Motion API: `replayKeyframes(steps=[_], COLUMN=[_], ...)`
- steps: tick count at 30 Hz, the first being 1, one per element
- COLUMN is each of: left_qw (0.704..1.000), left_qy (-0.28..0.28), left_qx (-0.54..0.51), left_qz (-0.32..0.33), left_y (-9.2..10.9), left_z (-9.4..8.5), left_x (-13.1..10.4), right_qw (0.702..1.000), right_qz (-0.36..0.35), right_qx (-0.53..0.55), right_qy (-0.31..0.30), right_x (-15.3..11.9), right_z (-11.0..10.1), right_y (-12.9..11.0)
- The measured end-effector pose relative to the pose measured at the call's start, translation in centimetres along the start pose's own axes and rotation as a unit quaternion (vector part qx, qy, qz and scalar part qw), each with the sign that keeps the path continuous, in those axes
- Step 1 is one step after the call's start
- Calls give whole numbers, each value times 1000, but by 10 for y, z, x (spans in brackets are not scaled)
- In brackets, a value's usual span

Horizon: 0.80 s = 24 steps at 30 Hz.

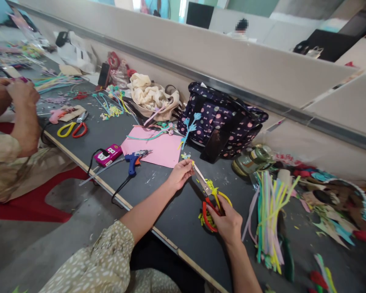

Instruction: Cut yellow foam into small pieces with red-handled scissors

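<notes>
My left hand (181, 174) pinches a small yellow piece (192, 163) at the tips of the scissors. The scissors (206, 188), with red and yellow handles, are held in my right hand (228, 219), their blades pointing up and left toward my left fingertips. Yellow clippings (212, 188) lie on the dark table (158, 191) beneath and around the scissors. Beyond my left hand, a blue flower stem (189, 129) stands out in front of the patterned bag. A blue glue gun (132, 162) rests partly on a pink sheet (158, 148).
A patterned bag (222, 118) and a glass jar (253, 159) stand at the back. Colourful fuzzy stems (270, 219) lie at right. Left are a magenta power strip (109, 154), other scissors (79, 127) and another person's hands (22, 93). The table's near edge (167, 244) runs diagonally.
</notes>
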<state>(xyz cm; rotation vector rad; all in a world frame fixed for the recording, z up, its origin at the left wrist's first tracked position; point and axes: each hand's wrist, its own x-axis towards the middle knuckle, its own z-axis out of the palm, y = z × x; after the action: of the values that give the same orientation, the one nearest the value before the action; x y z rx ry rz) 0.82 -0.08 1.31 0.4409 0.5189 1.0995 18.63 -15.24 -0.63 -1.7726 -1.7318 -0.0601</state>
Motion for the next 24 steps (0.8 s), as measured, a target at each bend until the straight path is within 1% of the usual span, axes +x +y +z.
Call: replayKeyframes(steps=[6, 14, 19, 24], left_qw=[999, 998, 999, 1000], left_qy=[-6, -11, 1, -7], left_qx=[33, 52, 41, 22], left_qz=[24, 25, 6, -20], left_y=[-2, -2, 0, 3], left_z=[-1, 1, 3, 3], left_x=[-1, -3, -3, -4], right_qw=[1000, 1000, 999, 1000], right_qz=[-9, -17, -29, -9], right_qx=[-6, -14, -8, -1], right_qy=[4, 3, 22, 15], right_x=[1, 0, 0, 1], right_z=[1, 0, -1, -2], right_y=[1, 1, 0, 1])
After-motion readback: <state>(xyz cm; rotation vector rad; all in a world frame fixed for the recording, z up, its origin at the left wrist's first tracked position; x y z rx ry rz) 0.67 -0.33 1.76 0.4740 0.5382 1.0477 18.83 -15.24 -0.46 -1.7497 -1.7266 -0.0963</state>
